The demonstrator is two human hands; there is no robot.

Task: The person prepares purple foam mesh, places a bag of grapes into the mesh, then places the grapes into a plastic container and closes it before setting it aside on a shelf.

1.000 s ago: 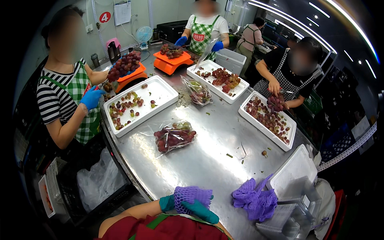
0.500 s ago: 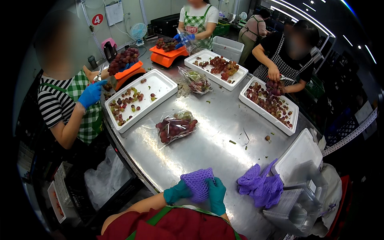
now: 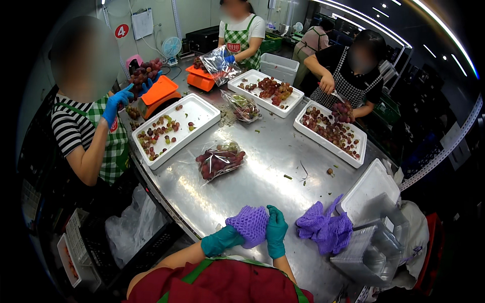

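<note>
at table's near edge — both hands (image 3: 252, 235) clasp purple foam net (image 3: 248, 223)

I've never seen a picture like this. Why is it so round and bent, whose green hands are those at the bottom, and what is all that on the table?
A wide fisheye camera on a person's head looks down, so straight edges bend. The teal-gloved left hand and right hand are that person's own; together they hold a purple foam net sleeve. More purple sleeves lie to the right, beside stacked clear plastic boxes. On the steel table are a bagged bunch of red grapes and white trays of loose grapes. Other people work around the table.
</note>
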